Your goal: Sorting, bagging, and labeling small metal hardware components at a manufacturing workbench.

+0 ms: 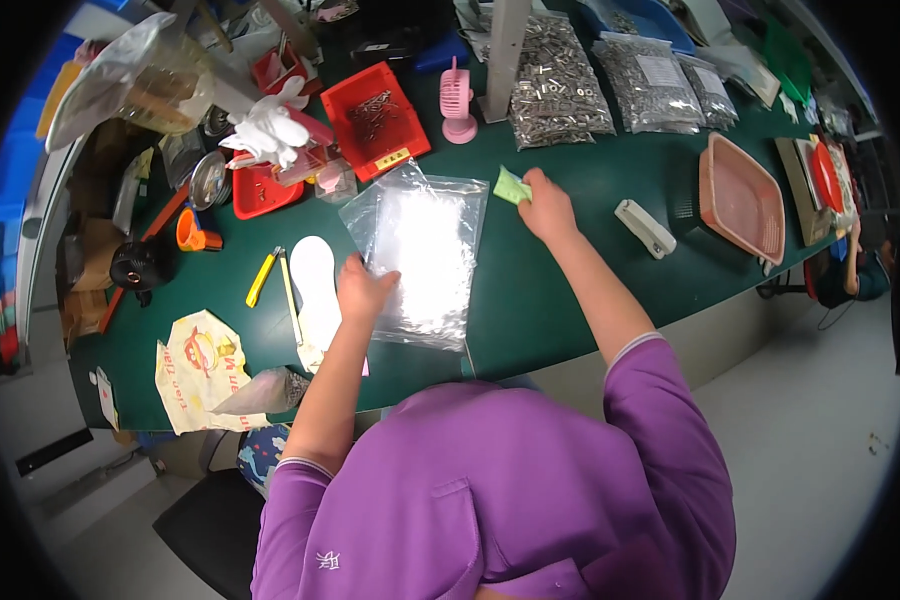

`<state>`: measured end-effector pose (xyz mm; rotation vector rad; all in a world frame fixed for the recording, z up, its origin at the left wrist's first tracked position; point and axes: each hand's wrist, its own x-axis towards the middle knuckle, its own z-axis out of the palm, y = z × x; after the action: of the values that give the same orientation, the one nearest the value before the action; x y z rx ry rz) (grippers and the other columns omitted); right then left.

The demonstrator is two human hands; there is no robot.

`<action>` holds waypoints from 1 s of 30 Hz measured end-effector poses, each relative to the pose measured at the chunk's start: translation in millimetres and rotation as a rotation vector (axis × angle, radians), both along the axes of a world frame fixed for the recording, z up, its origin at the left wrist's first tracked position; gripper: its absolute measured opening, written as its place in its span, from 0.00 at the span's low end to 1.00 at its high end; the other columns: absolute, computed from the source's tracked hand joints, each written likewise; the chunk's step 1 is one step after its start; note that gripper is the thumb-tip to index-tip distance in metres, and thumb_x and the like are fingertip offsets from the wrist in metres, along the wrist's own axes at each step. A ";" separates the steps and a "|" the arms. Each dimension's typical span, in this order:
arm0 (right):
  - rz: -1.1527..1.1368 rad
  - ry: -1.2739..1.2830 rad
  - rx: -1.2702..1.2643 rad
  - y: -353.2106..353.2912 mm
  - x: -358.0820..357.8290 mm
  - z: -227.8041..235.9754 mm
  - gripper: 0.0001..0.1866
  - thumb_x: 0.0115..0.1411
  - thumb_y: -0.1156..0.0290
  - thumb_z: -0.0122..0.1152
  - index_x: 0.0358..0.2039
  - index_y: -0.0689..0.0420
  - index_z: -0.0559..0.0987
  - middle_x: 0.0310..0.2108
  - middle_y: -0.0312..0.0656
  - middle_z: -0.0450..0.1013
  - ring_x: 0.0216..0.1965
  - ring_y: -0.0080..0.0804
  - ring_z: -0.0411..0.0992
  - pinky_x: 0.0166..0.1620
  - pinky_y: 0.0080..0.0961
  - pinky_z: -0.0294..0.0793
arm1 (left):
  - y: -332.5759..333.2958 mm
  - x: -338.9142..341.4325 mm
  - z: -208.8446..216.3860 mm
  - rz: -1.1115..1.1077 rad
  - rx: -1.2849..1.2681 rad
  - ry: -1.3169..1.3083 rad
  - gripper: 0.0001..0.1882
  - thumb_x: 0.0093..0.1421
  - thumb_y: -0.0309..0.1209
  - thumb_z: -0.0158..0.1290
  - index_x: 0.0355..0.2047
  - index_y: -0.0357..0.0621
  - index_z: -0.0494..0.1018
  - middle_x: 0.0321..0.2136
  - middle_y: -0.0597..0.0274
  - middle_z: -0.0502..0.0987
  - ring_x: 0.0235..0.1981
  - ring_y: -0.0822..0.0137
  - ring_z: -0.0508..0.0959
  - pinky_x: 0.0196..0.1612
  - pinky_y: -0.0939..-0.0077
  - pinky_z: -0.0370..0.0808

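Note:
On the green table in front of me lies a stack of clear plastic bags (pixel 425 250), shiny with glare. My left hand (pixel 365 290) rests on their left edge, thumb and forefinger apart. Further right and beyond the bags, my right hand (pixel 548 208) is closed on a small light green folded piece (pixel 511 186), which sticks out to the left of the fingers. Whether it is cloth or paper I cannot tell. Beside my left hand are a white insole-shaped piece (pixel 313 275) and a yellow utility knife (pixel 263 277).
A red bin (pixel 374 115) of metal parts, a pink fan (pixel 457 105) and filled bags of metal pieces (pixel 555 85) stand along the back. A stapler (pixel 645 229) and a pink basket (pixel 742 200) are to the right. A printed yellowish bag (pixel 198 350) lies near left.

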<state>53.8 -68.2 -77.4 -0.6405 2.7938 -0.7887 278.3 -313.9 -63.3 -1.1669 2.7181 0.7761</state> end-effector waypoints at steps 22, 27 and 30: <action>0.275 -0.502 -0.277 -18.1 173.3 47.5 0.23 0.58 0.55 0.56 0.53 0.46 0.70 0.41 0.51 0.74 0.42 0.47 0.74 0.44 0.35 0.72 | -5.5 85.7 -29.1 0.382 0.594 0.564 0.09 0.64 0.30 0.47 0.41 0.39 0.67 0.28 0.69 0.72 0.24 0.79 0.68 0.27 0.85 0.65; -0.115 -0.236 -0.027 -18.7 131.3 24.5 0.31 0.52 0.50 0.60 0.52 0.55 0.69 0.41 0.55 0.73 0.42 0.52 0.73 0.44 0.40 0.73 | 5.1 75.0 -14.5 0.328 0.700 0.519 0.17 0.56 0.27 0.57 0.44 0.36 0.69 0.30 0.66 0.74 0.31 0.78 0.72 0.34 0.85 0.69; -0.018 -0.320 -0.109 -24.5 118.5 1.0 0.30 0.50 0.49 0.61 0.45 0.62 0.74 0.43 0.56 0.72 0.41 0.52 0.73 0.46 0.38 0.72 | 6.1 59.0 -27.5 0.347 0.828 0.549 0.12 0.58 0.27 0.53 0.42 0.40 0.69 0.31 0.68 0.74 0.31 0.77 0.71 0.36 0.85 0.68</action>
<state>172.2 -92.7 -76.4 -0.4590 2.4842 -0.9582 337.2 -307.8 -90.7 -1.3124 2.0503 2.2544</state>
